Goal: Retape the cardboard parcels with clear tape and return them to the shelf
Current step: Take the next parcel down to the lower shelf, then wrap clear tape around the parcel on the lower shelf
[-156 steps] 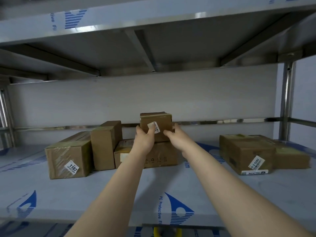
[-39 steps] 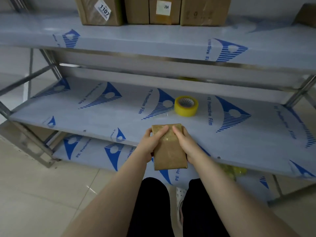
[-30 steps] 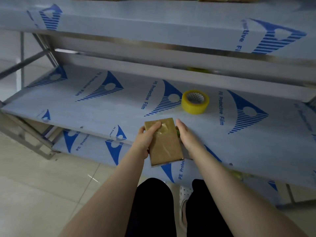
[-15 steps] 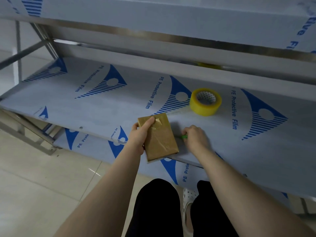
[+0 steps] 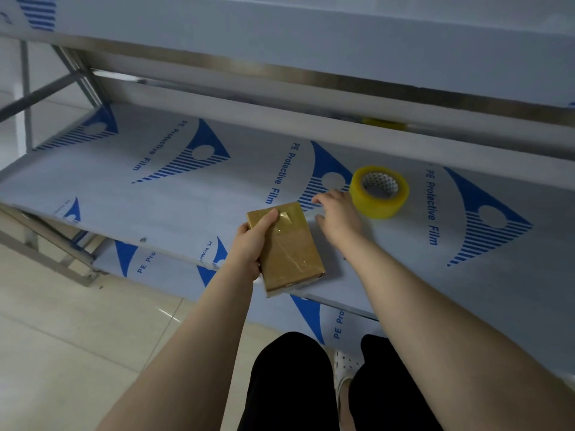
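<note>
A small brown cardboard parcel (image 5: 289, 253), wrapped in shiny clear tape, lies at the front edge of the film-covered middle shelf (image 5: 155, 200). My left hand (image 5: 252, 244) grips its left side, thumb across the top near a loose tape flap. My right hand (image 5: 337, 219) is off the parcel and hovers over the shelf just left of the yellow-tinted tape roll (image 5: 379, 194). Its fingers are loosely spread and I see nothing in them. The roll lies flat, a little behind and right of the parcel.
The upper shelf (image 5: 311, 42) overhangs the work area. A yellow object (image 5: 384, 123) peeks out behind the rear rail. Below is another shelf (image 5: 161, 269) over a tiled floor (image 5: 77, 353). My legs in black trousers (image 5: 289, 384) stand close to the rack.
My right hand has left the spot beside the parcel and moved back and right, towards the tape roll. The small green thing by that hand no longer shows. My left hand keeps its grip.
</note>
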